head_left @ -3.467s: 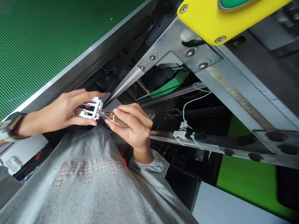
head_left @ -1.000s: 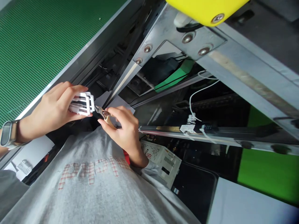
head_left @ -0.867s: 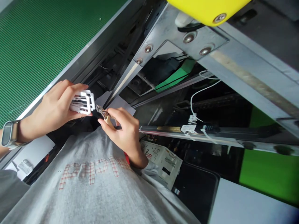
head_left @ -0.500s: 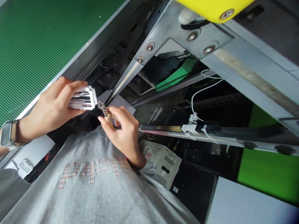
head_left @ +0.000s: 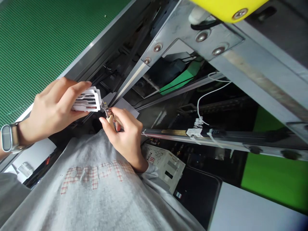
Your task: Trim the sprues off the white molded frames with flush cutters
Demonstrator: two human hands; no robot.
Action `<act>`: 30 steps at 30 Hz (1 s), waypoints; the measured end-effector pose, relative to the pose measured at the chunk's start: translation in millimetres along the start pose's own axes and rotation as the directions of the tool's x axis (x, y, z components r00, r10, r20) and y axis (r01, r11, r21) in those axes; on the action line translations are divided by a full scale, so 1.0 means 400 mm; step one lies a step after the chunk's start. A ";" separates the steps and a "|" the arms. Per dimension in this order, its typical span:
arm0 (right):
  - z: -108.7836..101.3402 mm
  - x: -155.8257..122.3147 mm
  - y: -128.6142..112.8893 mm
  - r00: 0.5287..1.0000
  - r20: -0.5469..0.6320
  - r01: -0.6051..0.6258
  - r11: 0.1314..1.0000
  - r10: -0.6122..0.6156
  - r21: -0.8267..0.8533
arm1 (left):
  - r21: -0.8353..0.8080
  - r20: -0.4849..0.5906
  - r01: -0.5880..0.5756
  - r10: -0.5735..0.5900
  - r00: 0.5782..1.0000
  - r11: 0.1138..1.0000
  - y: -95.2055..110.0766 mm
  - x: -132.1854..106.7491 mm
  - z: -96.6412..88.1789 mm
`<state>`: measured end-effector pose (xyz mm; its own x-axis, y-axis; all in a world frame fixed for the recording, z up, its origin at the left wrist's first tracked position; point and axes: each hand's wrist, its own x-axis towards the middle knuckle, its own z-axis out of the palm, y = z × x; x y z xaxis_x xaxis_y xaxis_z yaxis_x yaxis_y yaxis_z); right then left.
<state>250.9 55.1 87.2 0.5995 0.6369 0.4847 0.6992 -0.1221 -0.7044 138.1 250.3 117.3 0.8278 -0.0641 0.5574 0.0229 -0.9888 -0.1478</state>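
My left hand (head_left: 54, 110), with a watch on its wrist, grips a white slotted plastic frame (head_left: 90, 100) between thumb and fingers. Its slotted end faces right, and the left part is hidden by my fingers. My right hand (head_left: 127, 134) is closed round the cream-coloured handles of a small pair of nippers (head_left: 109, 117). The metal jaws of the nippers are at the right end of the white frame, touching it or very close; I cannot tell which. Both hands are in front of my grey shirt.
A green ribbed surface (head_left: 43, 38) with a metal edge lies at the upper left. Metal frame bars (head_left: 207, 41) with bolts cross the upper right. A white cable (head_left: 198, 99) hangs beside a rail. Below right are a perforated metal box (head_left: 166, 166) and a white panel (head_left: 250, 208).
The nippers and the right end of the white frame have come closer together. My left hand has tilted slightly, and the view has shifted a little.
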 end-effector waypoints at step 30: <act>0.007 -0.017 -0.005 0.994 -0.036 -0.096 0.983 0.103 0.159 | -0.015 -0.046 0.014 -0.015 0.999 1.000 0.001 0.000 -0.001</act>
<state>244.3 53.3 83.7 0.6816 0.5934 0.4281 0.5676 -0.0596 -0.8212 137.9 249.9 117.4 0.8009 -0.0557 0.5961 0.0259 -0.9915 -0.1275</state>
